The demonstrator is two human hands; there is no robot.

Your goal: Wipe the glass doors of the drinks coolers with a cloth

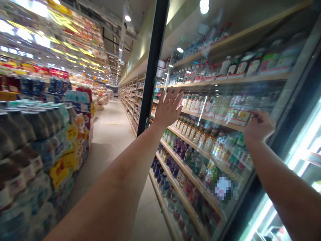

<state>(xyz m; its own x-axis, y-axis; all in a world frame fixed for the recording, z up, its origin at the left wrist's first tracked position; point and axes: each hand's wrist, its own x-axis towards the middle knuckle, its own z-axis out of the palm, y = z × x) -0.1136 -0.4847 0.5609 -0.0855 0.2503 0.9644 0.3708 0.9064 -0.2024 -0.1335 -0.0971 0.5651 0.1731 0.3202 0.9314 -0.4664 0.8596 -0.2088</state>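
A large glass door [215,90] with a dark frame [152,67] fills the right half of the head view. My left hand [167,108] is raised flat towards the glass near the frame, fingers spread and nothing in them. I cannot tell whether its palm touches the pane. Farther right, my right hand [259,125] is closed in a loose fist in front of the glass, beside the door's right edge. Its palm side is hidden, so anything inside cannot be made out. Shelved bottles [193,130] show in the pane, seen through it or mirrored.
Stacked packs of bottles [32,134] with yellow signs [61,167] line the left side. A pale tiled aisle [110,124] runs away between them and long wall shelves [130,97]. Bright light strips [265,214] glow at the lower right.
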